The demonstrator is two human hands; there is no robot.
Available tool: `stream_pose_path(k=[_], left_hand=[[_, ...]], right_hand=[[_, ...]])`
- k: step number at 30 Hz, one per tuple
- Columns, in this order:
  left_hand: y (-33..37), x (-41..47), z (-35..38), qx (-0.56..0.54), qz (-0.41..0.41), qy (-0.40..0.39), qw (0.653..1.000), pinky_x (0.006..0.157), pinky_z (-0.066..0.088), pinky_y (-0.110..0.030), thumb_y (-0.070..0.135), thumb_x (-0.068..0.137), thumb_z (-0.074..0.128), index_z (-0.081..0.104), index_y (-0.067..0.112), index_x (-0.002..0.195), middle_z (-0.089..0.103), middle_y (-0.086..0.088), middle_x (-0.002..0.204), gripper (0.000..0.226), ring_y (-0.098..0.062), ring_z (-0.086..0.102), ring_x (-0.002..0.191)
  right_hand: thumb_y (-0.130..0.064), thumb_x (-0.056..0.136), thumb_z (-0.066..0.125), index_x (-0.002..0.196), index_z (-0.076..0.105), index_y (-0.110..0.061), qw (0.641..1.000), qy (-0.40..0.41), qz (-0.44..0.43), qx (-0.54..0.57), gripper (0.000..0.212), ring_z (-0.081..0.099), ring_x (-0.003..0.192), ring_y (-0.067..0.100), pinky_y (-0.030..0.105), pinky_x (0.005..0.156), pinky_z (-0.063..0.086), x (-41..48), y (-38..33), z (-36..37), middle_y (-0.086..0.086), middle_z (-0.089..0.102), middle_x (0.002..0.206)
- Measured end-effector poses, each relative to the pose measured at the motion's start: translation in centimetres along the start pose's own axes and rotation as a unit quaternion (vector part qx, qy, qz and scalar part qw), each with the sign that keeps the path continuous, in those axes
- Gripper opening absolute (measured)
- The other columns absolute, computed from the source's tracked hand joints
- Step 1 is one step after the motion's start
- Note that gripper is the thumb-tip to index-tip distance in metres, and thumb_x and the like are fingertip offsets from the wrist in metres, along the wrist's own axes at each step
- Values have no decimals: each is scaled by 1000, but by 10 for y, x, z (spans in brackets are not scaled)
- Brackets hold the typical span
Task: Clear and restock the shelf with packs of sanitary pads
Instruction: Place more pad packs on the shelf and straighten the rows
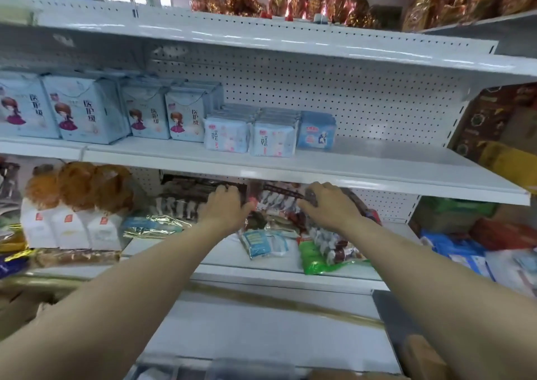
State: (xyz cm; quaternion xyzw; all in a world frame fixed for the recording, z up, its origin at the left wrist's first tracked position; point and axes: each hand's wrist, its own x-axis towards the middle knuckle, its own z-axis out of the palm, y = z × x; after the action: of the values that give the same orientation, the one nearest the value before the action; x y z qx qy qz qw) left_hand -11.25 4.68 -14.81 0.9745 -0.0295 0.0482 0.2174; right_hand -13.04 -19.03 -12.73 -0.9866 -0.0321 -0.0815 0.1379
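On the lower shelf (209, 253), the left hand (225, 206) curls its fingers over a dark pack (189, 189). The right hand (329, 205) grips the patterned pack (279, 198) beside it.

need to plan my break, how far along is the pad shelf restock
Done: light blue pad packs fill the left and centre of the middle shelf. In hand: on the shelf below, the left hand grips a dark pack and the right hand lies on the jumbled packs beside it. Left: that jumble, and the middle shelf's bare right end.
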Motion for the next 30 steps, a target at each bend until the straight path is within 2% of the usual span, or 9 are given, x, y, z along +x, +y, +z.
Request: stream_pose_path(k=[3, 8, 13, 16, 20, 24, 28, 30], left_hand=[[-23, 2, 20, 8, -2, -28, 1000, 102, 44, -48, 52, 98, 49, 49, 8, 132, 45, -17, 138, 56, -36, 47, 125], [-66, 9, 67, 10, 0, -82, 997, 101, 44, -48, 51, 99, 49, 47, 7, 137, 43, -17, 142, 58, -36, 45, 128], [-110, 1, 134, 2, -30, -148, 989, 99, 45, -48, 51, 99, 49, 50, 4, 130, 49, -18, 130, 56, -39, 49, 120], [-140, -12, 191, 5, -54, -200, 978, 102, 44, -47, 61, 96, 40, 51, 5, 132, 51, -17, 133, 67, -38, 49, 124], [-176, -33, 270, -9, -110, -256, 960, 99, 45, -51, 49, 100, 49, 50, 2, 127, 47, -20, 128, 54, -40, 50, 118], [-213, -61, 353, -15, -150, -295, 944, 97, 42, -44, 44, 99, 53, 51, 0, 118, 51, -24, 124, 49, -42, 51, 118], [-253, -94, 446, -37, -196, -319, 926, 96, 43, -40, 41, 99, 55, 56, -1, 119, 57, -23, 124, 47, -38, 54, 118], [-272, -107, 493, -44, -220, -331, 916, 96, 44, -40, 43, 99, 54, 56, 1, 122, 57, -23, 125, 48, -37, 55, 116]], right_hand=[[-51, 97, 53, 136, 52, -13, 1000, -18, 14, -2, 54, 50, 125, 33, 39, 98, 44, -1, -3, 35, 15, 57, 130], [-54, 97, 53, 137, 53, -16, 996, -69, 44, -19, 54, 51, 125, 33, 39, 97, 43, -6, -2, 99, 15, 57, 134], [-51, 98, 54, 139, 53, -17, 988, -128, 82, 20, 53, 48, 130, 30, 38, 100, 43, -17, 6, 171, 12, 53, 140], [-48, 98, 56, 137, 55, -14, 978, -182, 92, 47, 51, 47, 131, 29, 36, 102, 41, -29, 16, 224, 12, 54, 139], [-49, 98, 55, 136, 56, -16, 961, -247, 109, 64, 50, 47, 132, 26, 37, 104, 41, -45, 38, 307, 9, 55, 139], [-48, 101, 51, 138, 53, -17, 930, -336, 127, 82, 49, 49, 129, 26, 37, 104, 42, -66, 63, 399, 7, 52, 138], [-43, 102, 49, 121, 60, -9, 905, -395, 136, 85, 40, 56, 118, 32, 43, 96, 46, -89, 92, 500, 12, 58, 126], [-36, 104, 46, 121, 61, -7, 892, -425, 131, 86, 37, 53, 122, 30, 40, 100, 42, -99, 108, 549, 12, 58, 129]])
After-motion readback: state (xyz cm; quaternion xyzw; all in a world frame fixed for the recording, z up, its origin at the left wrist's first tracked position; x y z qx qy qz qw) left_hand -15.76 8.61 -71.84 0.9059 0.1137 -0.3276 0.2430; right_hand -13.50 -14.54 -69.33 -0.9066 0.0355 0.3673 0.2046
